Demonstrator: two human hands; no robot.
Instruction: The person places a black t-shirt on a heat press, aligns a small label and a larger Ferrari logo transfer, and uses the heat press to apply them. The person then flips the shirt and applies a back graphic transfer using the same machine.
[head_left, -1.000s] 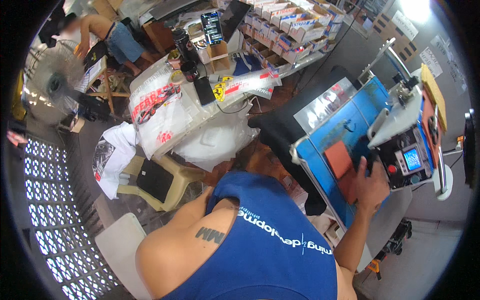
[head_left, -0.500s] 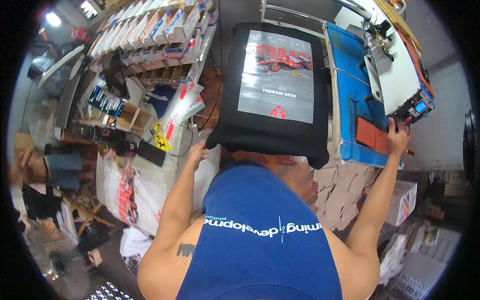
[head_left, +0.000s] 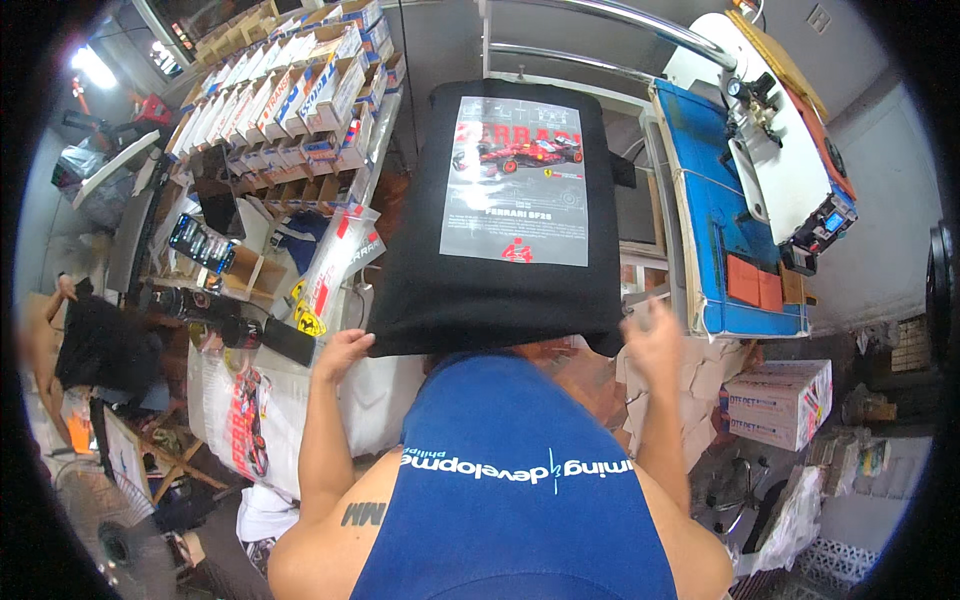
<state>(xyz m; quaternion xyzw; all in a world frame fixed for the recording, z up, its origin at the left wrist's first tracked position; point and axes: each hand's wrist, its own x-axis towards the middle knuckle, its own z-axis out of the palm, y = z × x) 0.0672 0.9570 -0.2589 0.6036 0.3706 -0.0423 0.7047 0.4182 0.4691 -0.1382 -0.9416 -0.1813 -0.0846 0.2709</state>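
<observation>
Directly against left hand: black cloth

At the lower centre of the frame, you wear a navy-blue sleeveless fabric top with curved white lettering; a dark, blocky tattoo marks your left shoulder.

both forearms forward, left fingers pinched, right fingers blurred

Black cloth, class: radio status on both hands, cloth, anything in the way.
Left hand touching cloth at near left corner. Right hand blurred by near right corner. Cloth laid out, printed sheet on top. Nothing seen blocking either hand.
</observation>
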